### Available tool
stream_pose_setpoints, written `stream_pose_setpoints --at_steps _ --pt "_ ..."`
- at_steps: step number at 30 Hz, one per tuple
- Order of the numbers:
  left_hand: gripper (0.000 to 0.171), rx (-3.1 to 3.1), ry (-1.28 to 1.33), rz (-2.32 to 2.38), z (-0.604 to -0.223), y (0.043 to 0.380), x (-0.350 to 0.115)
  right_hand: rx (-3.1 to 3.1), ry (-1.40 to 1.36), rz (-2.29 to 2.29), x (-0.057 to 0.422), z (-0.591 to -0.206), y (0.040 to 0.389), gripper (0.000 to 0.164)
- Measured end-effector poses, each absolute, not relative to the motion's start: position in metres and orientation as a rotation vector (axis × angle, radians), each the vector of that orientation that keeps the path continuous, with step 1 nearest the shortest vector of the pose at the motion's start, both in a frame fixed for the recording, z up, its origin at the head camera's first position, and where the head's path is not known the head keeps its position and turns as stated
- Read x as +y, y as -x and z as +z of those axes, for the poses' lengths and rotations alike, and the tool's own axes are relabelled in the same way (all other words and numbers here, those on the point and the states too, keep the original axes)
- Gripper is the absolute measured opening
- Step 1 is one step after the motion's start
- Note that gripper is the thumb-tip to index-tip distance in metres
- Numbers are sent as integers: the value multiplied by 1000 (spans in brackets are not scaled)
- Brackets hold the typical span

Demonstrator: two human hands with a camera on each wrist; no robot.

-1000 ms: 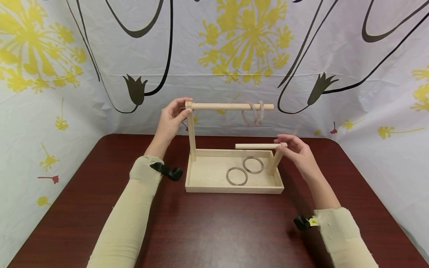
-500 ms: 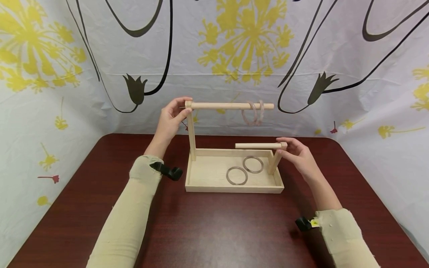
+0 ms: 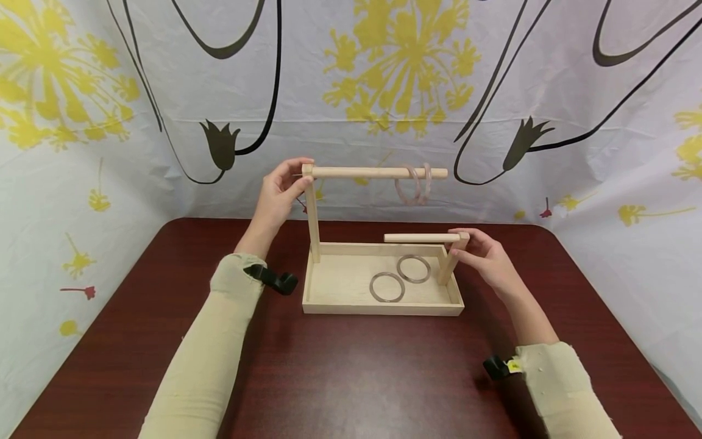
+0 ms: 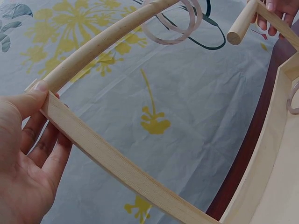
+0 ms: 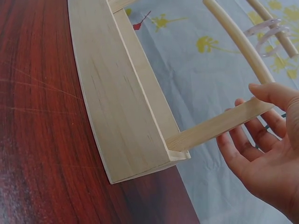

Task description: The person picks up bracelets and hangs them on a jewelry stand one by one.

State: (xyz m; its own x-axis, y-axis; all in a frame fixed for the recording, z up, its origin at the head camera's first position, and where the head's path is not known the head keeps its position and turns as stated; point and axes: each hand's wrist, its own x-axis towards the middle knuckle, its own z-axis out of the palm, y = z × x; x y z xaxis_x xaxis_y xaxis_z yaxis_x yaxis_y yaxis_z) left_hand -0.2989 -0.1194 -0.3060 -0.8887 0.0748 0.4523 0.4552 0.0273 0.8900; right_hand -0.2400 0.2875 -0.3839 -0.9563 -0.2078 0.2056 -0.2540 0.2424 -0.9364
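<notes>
A pale wooden stand has a shallow tray (image 3: 340, 310) at its base and a post at each end. My left hand (image 3: 278, 198) pinches the top of the tall left post (image 3: 312, 222), where the upper rod (image 3: 356, 173) joins it. Two pinkish translucent bangles (image 3: 426, 183) hang near that rod's free right end. At the short right post (image 3: 448, 268), my right hand (image 3: 488, 256) holds the top between thumb and fingers, beside the bare lower rod (image 3: 417, 238). A pair of greyish bangles (image 3: 387, 287) lies flat in the tray.
The stand sits on a dark red-brown table (image 3: 351, 372) toward its back edge. Behind and around hangs a white sheet (image 3: 351, 73) printed with yellow flowers and dark stems. A black wrist mount (image 3: 271, 278) sticks out from the left sleeve, another (image 3: 496, 367) from the right.
My right hand's fingers and thumb have shifted slightly down around the top of the short post. The left hand, stand and bangles keep their places.
</notes>
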Motion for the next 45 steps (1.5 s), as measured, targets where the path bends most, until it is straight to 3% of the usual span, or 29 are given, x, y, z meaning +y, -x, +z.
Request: stream_pose_setpoints --at_steps 28,45 --pt "34 -2026 529 -1956 -306 299 -119 -2436 -500 1900 291 -387 237 24" --pt "35 -2032 538 -1947 -307 299 -119 -2432 -501 1868 292 -389 237 29"
